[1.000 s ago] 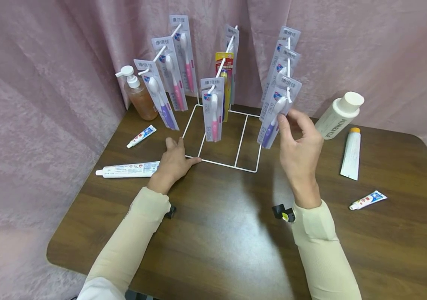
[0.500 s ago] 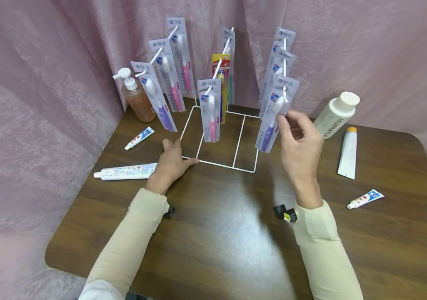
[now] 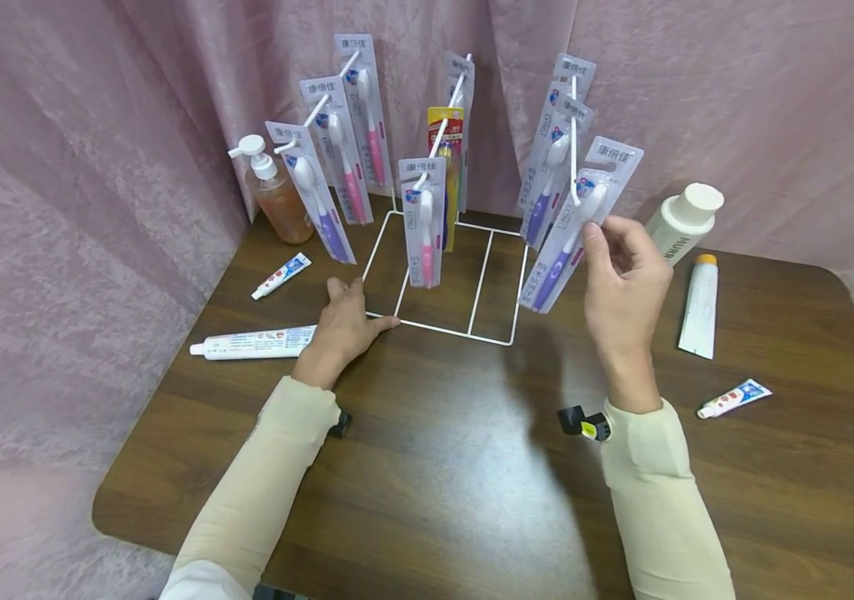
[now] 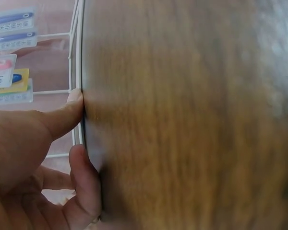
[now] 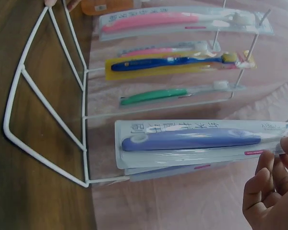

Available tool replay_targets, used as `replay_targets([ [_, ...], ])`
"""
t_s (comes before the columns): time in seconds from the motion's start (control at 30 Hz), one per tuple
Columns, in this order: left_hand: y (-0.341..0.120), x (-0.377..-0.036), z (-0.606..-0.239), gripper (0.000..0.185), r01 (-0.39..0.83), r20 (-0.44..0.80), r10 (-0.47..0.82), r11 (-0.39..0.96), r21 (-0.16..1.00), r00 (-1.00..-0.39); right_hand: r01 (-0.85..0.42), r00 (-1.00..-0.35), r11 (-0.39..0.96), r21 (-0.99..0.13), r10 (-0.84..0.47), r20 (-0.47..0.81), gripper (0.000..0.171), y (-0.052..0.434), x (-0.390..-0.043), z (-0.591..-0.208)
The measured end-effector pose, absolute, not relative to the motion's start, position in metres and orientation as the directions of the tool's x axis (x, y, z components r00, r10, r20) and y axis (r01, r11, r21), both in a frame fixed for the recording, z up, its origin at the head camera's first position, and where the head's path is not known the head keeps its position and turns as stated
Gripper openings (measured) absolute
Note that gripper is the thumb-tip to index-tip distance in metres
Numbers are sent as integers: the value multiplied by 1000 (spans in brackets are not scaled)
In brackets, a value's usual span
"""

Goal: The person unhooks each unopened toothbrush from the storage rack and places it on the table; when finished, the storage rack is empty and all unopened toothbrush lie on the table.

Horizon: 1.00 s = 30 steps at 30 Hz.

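**Purple toothbrush pack pinched at the front of the right-hand rack hook**

The purple toothbrush pack (image 3: 580, 227) hangs at the front end of the right-hand peg (image 3: 573, 142) of the white wire rack (image 3: 456, 329), and the right hand (image 3: 625, 287) pinches its right edge between thumb and fingertips. The grip is narrow, closed on the card alone, well up near the brush head, which probably gives control over the hanger hole where it meets the peg. The pack tilts: its long axis runs from upper right to lower left, the header card and bristle end up by the peg tip, the handle end down towards the rack's base frame. In the right wrist view the pack (image 5: 201, 141) stands in front of the other packs on that peg, apart from the pink, blue and green brushes on the farther pegs.

The left hand (image 3: 340, 325) lies flat on the brown table (image 3: 427, 467), fingers straight, thumb and forefinger pressing the front left corner of the rack's base, seemingly to keep the light frame from sliding. A long toothpaste tube (image 3: 254, 342) lies just beside that hand.
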<state>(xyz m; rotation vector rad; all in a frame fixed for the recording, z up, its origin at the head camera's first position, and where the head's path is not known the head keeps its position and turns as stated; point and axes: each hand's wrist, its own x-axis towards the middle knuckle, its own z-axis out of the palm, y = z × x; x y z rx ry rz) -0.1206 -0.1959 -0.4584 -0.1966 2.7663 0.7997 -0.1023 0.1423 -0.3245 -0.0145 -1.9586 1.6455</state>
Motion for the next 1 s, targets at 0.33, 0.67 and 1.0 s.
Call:
replay_targets([
  [0.33,-195,-118,-452,115,-206,-294,-58,840,503,-954,-218,-886,185,-958,373,274,19,154,-115,-348],
  [0.67,-196,-120,-460,114,-187,-270,-55,849,494,-961,51,-935,263,-964,352,47,33,161,-130,-379],
  [1.0,-196,-121,-463,113,-187,-275,-53,854,485,-960,246,-918,365,-898,384,-95,32,175,-154,-436],
])
